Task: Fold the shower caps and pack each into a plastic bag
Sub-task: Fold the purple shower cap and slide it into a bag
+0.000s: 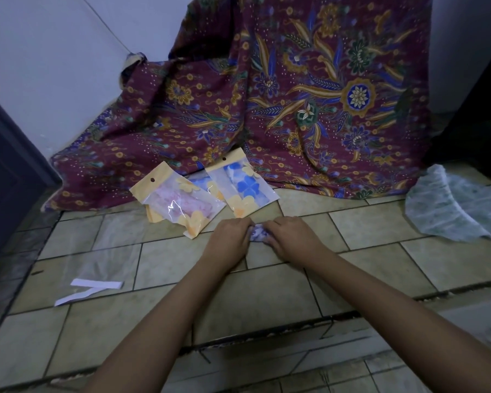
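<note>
Left hand (229, 237): fingers bent down, pinching the left end of the folded shower cap (258, 233).
Right hand (290, 236): fingers curled over the cap's right end; the two hands nearly meet.
Folded shower cap: a small crumpled bundle, white with blue-violet print, held low on the tiled floor (267, 293); mostly hidden by the fingers.
Pink packed bag (182, 205): clear plastic, yellow header with a round hang hole, yellow flower motifs, just beyond the left hand.
Blue packed bag (244, 185): same header and flowers, blue-and-white cap inside.
Writing: any print on the headers is too small to read.
Empty clear bag (102, 268): flat at left, white strips (88, 290) on it.
Loose shower cap (451, 211): white-green, spread out far right.
Batik cloth (295, 95): maroon, floral, behind the bags.
</note>
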A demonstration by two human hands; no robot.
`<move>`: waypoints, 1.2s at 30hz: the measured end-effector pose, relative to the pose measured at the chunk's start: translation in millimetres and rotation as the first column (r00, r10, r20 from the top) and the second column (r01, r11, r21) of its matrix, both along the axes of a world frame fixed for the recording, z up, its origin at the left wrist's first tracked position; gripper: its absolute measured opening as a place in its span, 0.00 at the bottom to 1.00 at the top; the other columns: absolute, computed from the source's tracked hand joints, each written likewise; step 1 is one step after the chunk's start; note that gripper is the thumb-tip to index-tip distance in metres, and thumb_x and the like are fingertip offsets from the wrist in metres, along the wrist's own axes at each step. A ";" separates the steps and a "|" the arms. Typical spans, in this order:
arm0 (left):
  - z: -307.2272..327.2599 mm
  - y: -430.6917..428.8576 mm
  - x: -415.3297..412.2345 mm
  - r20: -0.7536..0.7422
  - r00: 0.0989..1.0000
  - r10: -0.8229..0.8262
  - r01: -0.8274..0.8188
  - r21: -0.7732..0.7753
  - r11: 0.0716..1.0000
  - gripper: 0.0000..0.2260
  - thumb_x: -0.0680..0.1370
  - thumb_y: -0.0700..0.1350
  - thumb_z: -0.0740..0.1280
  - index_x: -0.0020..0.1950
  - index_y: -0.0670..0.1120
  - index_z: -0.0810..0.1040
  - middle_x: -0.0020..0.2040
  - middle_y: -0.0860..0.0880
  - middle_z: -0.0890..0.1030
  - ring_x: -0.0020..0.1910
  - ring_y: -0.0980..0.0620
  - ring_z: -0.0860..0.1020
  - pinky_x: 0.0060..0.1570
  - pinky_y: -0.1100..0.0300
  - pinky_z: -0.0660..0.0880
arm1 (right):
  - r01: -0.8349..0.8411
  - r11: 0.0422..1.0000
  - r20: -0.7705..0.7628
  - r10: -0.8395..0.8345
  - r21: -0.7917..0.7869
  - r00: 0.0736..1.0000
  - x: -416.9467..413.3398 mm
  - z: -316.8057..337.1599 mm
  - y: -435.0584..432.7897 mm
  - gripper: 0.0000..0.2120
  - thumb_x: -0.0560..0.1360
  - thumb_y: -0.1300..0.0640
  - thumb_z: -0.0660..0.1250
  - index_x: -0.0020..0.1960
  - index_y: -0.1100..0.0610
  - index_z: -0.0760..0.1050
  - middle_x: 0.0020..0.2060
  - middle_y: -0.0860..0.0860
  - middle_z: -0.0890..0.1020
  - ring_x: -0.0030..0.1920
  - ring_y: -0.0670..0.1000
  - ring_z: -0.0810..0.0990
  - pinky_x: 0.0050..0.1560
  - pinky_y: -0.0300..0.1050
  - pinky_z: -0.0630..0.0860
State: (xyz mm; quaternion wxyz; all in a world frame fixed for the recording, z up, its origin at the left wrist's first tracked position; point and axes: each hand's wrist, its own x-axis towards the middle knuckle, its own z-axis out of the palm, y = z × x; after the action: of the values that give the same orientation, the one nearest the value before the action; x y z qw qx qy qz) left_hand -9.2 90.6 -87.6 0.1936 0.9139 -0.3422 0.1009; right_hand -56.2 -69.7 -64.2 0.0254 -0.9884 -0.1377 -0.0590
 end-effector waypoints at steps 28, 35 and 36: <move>23.6 166.7 -24.6 -0.122 0.508 0.853 -0.861 -0.027 0.509 0.28 0.71 0.47 0.70 0.68 0.39 0.65 0.58 0.34 0.72 0.58 0.35 0.71 0.60 0.44 0.64 | 0.070 0.997 -0.037 -0.071 -0.020 0.997 7.7 9.2 81.1 0.15 0.74 0.62 0.60 0.61 0.59 0.68 0.51 0.56 0.81 0.53 0.57 0.79 0.39 0.43 0.62; 48.1 149.4 -38.6 -0.113 0.532 0.839 -0.817 -0.330 0.473 0.29 0.67 0.40 0.73 0.66 0.39 0.67 0.57 0.34 0.68 0.56 0.36 0.69 0.54 0.46 0.69 | 0.302 0.638 -0.312 -0.101 0.708 0.945 12.9 16.3 63.7 0.08 0.69 0.63 0.67 0.41 0.56 0.68 0.33 0.50 0.74 0.38 0.52 0.72 0.33 0.42 0.63; 49.6 143.1 -40.6 -0.121 0.563 0.818 -0.793 -0.357 0.493 0.31 0.66 0.40 0.74 0.66 0.40 0.67 0.57 0.35 0.67 0.56 0.37 0.69 0.55 0.46 0.69 | 0.312 0.524 -0.340 -0.044 0.793 0.939 12.9 18.0 64.7 0.08 0.69 0.65 0.67 0.39 0.56 0.68 0.34 0.53 0.76 0.39 0.52 0.73 0.36 0.42 0.65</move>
State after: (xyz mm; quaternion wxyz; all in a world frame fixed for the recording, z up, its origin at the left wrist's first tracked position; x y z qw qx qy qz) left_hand -49.7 233.7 -38.0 0.2821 0.9089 0.1437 0.2715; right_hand -43.2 -5.0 -46.2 0.5065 -0.8619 0.0149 0.0198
